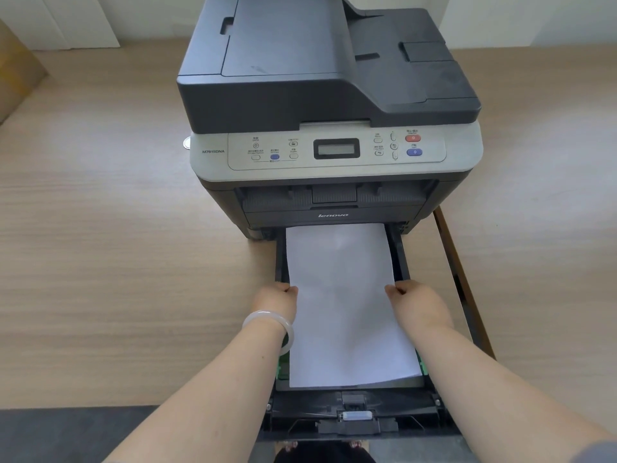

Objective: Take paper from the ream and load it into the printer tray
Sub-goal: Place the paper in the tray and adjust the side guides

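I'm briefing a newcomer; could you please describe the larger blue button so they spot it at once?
On the dark printer, find the pale control panel across its front. Right of its display sits the larger blue button, directly under the red button; the smaller blue button lies left of the display.

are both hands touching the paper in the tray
Touching. The head view shows the left hand and right hand each pinching a side edge of the paper over the open tray.
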